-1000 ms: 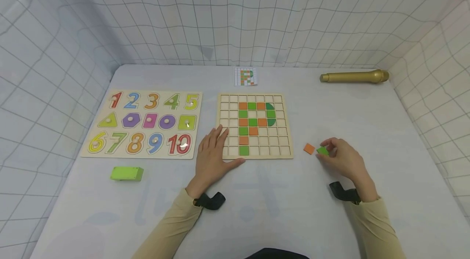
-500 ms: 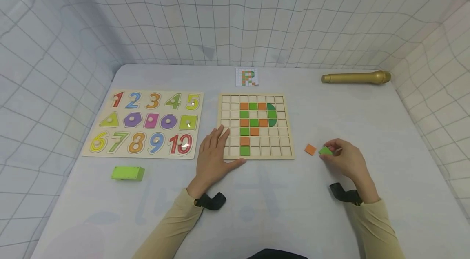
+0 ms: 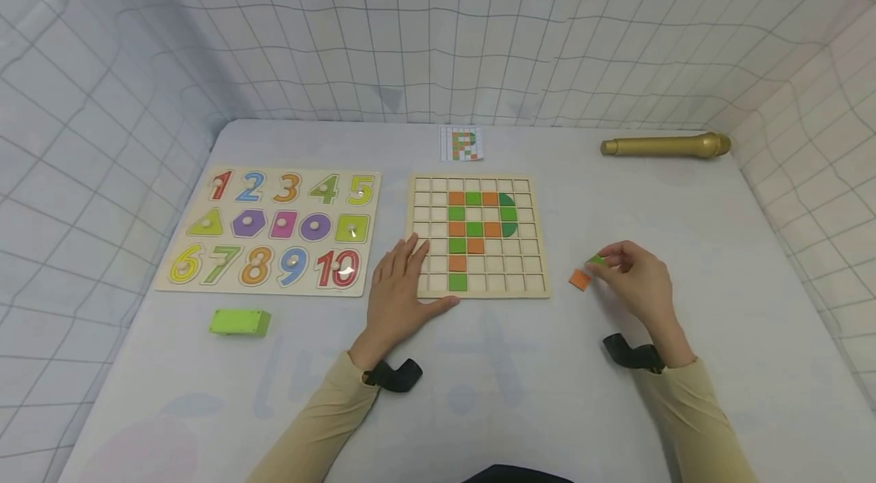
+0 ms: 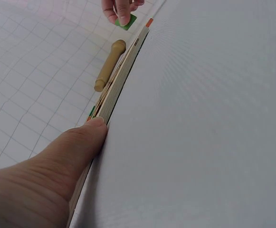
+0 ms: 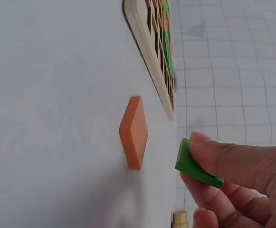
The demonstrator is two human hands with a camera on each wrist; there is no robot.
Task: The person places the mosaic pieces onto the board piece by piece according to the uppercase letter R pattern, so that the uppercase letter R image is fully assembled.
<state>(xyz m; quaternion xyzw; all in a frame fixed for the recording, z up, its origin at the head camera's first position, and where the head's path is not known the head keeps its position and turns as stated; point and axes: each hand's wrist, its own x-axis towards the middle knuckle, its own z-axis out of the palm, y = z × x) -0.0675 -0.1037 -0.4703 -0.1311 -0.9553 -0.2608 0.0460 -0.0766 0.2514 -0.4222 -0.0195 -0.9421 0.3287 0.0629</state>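
Note:
My right hand [image 3: 636, 281] pinches a green square tile [image 5: 195, 166] between thumb and fingers, lifted off the table. Just below it on the table lies an orange square tile [image 3: 579, 280]. My left hand [image 3: 399, 289] lies with straight fingers over the left front corner of a wooden grid board [image 3: 506, 264]; in the left wrist view its thumb [image 4: 80, 142] touches the board's edge. Orange and green tiles, two of them rounded dark green at the right, fill cells of the board in a P-like pattern with one added orange cell.
A pattern card [image 3: 461, 144] lies behind the board. To the left is a number and shape puzzle board [image 3: 274, 239], with a green block [image 3: 239, 322] in front of it. A gold microphone-shaped object [image 3: 664, 145] lies at the back right.
My right hand has raised the green tile from the table and moved slightly up and left, over the orange tile. My left hand stays in place on the board.

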